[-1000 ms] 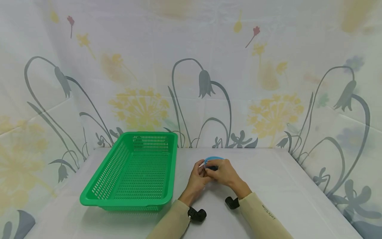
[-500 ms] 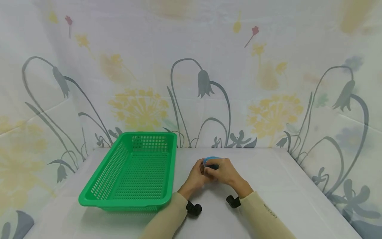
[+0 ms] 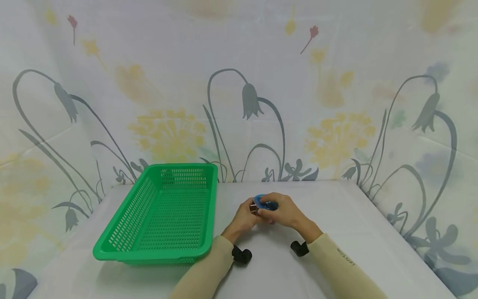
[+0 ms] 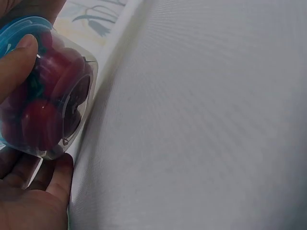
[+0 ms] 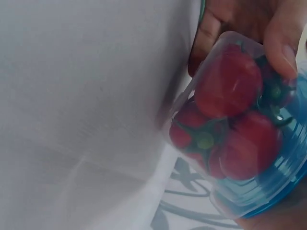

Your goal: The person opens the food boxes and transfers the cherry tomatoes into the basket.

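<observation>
Between my hands is a small clear plastic container (image 5: 192, 124) with a blue lid (image 3: 258, 200). Red tomatoes with green stems (image 5: 229, 84) fill it, pressed close together. My left hand (image 3: 244, 219) holds it from the left. My right hand (image 3: 282, 211) grips it from the right, its fingers bent at the blue lid. In the left wrist view a thumb (image 4: 17, 67) lies on the container's side near the lid, and fingers (image 4: 58, 181) are at its base. The container is tilted. My hands hide much of it in the head view.
A green perforated basket (image 3: 175, 216) stands to the left on the white-covered table (image 3: 354, 232), close to my left forearm. Behind the table hangs a flower-printed curtain (image 3: 179, 91).
The container's blue lid has tipped and shows more of its face. My right hand has turned slightly over it. The whole head view has shifted a little.
</observation>
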Demonstrator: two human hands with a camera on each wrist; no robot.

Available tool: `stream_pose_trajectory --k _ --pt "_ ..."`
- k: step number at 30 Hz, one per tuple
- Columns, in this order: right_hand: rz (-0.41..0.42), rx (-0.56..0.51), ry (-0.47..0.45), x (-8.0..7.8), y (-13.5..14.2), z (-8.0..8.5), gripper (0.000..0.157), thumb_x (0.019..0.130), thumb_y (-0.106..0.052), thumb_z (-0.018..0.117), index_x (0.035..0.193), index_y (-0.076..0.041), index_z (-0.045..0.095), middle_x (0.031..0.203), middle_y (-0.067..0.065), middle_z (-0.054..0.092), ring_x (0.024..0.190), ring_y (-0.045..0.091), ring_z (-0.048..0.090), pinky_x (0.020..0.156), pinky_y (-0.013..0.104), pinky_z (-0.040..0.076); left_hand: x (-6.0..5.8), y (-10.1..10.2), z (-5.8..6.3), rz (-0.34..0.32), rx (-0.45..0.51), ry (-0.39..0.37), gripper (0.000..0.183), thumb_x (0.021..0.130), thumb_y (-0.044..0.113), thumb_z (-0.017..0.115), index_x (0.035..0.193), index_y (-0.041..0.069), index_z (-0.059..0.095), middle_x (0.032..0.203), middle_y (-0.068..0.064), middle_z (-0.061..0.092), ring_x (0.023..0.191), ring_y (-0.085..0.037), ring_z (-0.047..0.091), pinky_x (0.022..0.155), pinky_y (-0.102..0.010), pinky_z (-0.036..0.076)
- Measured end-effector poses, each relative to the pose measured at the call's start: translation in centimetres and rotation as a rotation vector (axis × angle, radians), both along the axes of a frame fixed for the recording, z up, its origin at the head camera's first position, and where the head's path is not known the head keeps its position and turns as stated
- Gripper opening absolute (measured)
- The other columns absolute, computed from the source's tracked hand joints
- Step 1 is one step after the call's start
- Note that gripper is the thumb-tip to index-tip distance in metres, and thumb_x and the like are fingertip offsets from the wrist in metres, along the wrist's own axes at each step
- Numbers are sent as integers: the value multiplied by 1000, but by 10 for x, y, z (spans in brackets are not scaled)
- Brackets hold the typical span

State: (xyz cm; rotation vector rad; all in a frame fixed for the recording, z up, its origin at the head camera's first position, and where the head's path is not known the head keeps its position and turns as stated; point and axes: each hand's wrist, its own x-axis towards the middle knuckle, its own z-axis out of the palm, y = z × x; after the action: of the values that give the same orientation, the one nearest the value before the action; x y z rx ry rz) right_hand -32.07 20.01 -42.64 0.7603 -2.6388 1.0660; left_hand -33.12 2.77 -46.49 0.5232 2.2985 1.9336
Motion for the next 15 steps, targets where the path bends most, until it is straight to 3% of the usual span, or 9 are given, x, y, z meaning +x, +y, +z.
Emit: stream_pose_trajectory --k 7,15 --pt "34 -13 19 -1 4 0 32 85 -29 70 113 -13 69 118 5 64 109 26 59 91 48 48 -2 2 1 -25 13 -3 66 71 8 84 125 5 47 121 -9 59 109 -23 58 92 -37 47" --pt "77 -67 84 -4 6 -5 20 84 -16 70 103 -11 73 108 4 69 97 20 63 83 39 52 0 0 2 -43 -6 27 62 72 11 84 121 7 47 122 -7 55 112 -25 55 91 -39 47"
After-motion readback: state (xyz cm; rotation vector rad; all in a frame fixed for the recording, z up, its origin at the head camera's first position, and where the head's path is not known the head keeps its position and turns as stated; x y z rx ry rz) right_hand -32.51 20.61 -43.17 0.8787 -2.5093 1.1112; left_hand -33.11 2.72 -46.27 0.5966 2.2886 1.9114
